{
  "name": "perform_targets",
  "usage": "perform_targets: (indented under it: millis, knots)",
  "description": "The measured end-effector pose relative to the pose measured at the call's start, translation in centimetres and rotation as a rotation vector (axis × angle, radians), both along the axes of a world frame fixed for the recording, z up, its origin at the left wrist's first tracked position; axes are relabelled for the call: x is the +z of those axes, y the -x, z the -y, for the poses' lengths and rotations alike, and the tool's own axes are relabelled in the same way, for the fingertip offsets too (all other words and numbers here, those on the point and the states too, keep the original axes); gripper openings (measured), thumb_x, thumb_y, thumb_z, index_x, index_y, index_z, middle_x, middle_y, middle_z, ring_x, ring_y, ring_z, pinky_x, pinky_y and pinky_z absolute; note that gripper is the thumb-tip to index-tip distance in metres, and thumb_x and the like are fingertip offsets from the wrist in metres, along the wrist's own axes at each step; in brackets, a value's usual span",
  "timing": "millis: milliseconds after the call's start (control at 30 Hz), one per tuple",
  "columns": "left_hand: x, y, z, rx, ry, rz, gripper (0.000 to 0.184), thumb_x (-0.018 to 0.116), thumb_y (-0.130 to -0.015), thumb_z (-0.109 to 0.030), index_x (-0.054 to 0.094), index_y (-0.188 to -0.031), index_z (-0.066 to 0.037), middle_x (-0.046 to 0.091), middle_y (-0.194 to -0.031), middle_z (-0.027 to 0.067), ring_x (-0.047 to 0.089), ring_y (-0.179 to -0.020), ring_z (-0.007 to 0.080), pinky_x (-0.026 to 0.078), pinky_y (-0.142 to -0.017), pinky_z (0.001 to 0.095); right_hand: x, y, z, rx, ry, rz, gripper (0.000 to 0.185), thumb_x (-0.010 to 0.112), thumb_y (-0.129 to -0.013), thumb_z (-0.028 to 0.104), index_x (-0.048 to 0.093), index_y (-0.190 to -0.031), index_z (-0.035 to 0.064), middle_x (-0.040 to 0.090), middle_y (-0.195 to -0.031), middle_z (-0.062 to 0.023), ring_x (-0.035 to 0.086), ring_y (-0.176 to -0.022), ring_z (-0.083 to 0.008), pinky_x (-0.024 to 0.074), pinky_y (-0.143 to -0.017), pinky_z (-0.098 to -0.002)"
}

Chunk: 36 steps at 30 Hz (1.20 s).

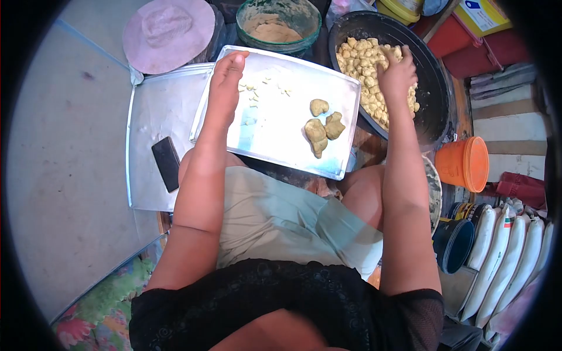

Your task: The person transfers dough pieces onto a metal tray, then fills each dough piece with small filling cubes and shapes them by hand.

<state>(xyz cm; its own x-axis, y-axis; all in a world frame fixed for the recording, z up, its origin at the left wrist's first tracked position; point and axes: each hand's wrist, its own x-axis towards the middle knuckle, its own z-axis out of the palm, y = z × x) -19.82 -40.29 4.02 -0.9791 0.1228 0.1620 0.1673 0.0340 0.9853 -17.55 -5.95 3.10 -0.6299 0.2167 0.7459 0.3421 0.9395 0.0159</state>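
A shiny metal tray (275, 134) lies tilted across my knees. My left hand (227, 76) is over its left edge, seen side-on, with fingers curled together; whatever it may hold is hidden. Small pale yellow bits (253, 93) are scattered on the tray close to that hand. Toward the tray's right side sit a few larger lumps that look like dough (317, 136). My right hand (399, 76) reaches into a large black basin (430, 108), fingers spread over many small yellowish dough-like pieces (363, 64), touching the top of the pile.
Left of the tray lie another metal tray (146, 117) and a dark phone (166, 164). A green tub (278, 44) with tan powder and a pink round lid (170, 55) stand behind. An orange bucket (462, 164), a dark bucket (453, 245) and white packs (497, 257) are at right.
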Motion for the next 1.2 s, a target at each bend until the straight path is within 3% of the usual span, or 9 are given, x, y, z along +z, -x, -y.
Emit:
perform_targets:
  millis: [133,267,367,467,567,667,800,1033,1200]
  knots:
    - [-0.4,0.2,-0.2,-0.012,-0.045,0.022,0.045,0.053,-0.092,-0.041,0.06,-0.115,-0.004,0.058,-0.118,0.0098,0.049,-0.114,0.0187,0.037,-0.096,0.0329,-3.5,0.0,2.4,0.558,0.782,0.926,0.037,0.073,-0.072,0.016,0.063,-0.107,0.0097,0.057,-0.116,-0.0141,0.059,-0.1,-0.0309,0.0468,-0.088,-0.0372]
    - [-0.1,0.0,-0.1,-0.038,-0.027,0.109,0.038,0.058,-0.09,-0.036,0.063,-0.111,-0.004,0.062,-0.109,0.0069,0.052,-0.106,0.0152,0.039,-0.091,0.0304,-8.9,-0.3,6.1,0.714,0.51,1.072,0.044,0.071,-0.066,0.01,0.06,-0.108,0.0103,0.059,-0.107,-0.0099,0.06,-0.097,-0.0271,0.0466,-0.087,-0.0351]
    - [-0.9,0.6,0.7,-0.1,0.046,0.225,0.036,0.057,-0.09,-0.033,0.063,-0.11,-0.004,0.063,-0.106,0.0059,0.056,-0.099,0.0158,0.043,-0.085,0.0304,-7.0,1.5,7.8,0.747,0.974,0.916,0.035,0.07,-0.067,0.008,0.059,-0.099,0.0061,0.061,-0.096,-0.0068,0.062,-0.088,-0.0216,0.0475,-0.082,-0.0323]
    - [-0.9,0.3,0.7,-0.236,0.027,0.415,0.041,0.056,-0.092,-0.034,0.058,-0.118,-0.003,0.06,-0.111,0.0082,0.057,-0.098,0.0179,0.046,-0.082,0.0303,-3.5,1.2,13.1,0.978,1.757,0.363,0.024,0.073,-0.077,0.013,0.055,-0.092,0.0046,0.062,-0.083,-0.0047,0.058,-0.08,-0.011,0.0454,-0.071,-0.0258]
    - [-0.4,-0.9,-1.0,-0.296,-0.416,0.537,0.041,0.053,-0.094,-0.032,0.052,-0.123,-0.003,0.057,-0.114,0.0097,0.057,-0.095,0.0189,0.049,-0.08,0.0298,-3.1,1.2,16.8,1.081,1.626,0.359,0.023,0.073,-0.08,0.015,0.056,-0.094,0.0061,0.061,-0.083,-0.0012,0.053,-0.077,-0.0076,0.0431,-0.068,-0.0235]
    - [-1.6,1.0,0.1,-0.169,-0.529,0.41,0.031,0.055,-0.094,-0.026,0.055,-0.115,-0.003,0.058,-0.108,0.008,0.057,-0.09,0.0174,0.049,-0.077,0.0295,-2.4,2.4,17.8,1.061,1.136,0.18,0.024,0.068,-0.083,0.023,0.065,-0.101,0.0069,0.061,-0.089,-0.0042,0.052,-0.076,-0.0113,0.0448,-0.071,-0.0256]
    - [-0.2,2.6,2.6,0.196,-0.663,0.416,0.026,0.061,-0.091,-0.023,0.057,-0.108,-0.003,0.06,-0.1,0.0083,0.058,-0.086,0.0179,0.051,-0.078,0.0307,-6.2,5.7,16.6,0.835,1.086,0.51,0.018,0.065,-0.081,0.018,0.069,-0.096,0.0097,0.064,-0.095,-0.0097,0.059,-0.077,-0.0202,0.0487,-0.072,-0.0323]
    - [-0.3,3.4,4.0,0.166,-0.809,0.272,0.028,0.06,-0.09,-0.01,0.053,-0.113,0.003,0.06,-0.102,0.0126,0.06,-0.089,0.021,0.054,-0.08,0.033,-10.4,7.1,22.9,0.707,0.325,0.652,0.024,0.061,-0.076,0.015,0.069,-0.099,0.0161,0.065,-0.093,-0.0089,0.06,-0.096,-0.0242,0.0464,-0.079,-0.0383]
    - [-0.1,3.2,4.5,0.159,-0.824,0.275,0.033,0.063,-0.088,-0.008,0.051,-0.116,0.004,0.059,-0.098,0.0122,0.061,-0.082,0.0198,0.053,-0.076,0.0317,-10.8,7.5,23.1,0.678,0.644,0.677,0.021,0.058,-0.075,0.013,0.07,-0.093,0.0133,0.067,-0.087,-0.0108,0.063,-0.087,-0.0271,0.0477,-0.079,-0.0386]
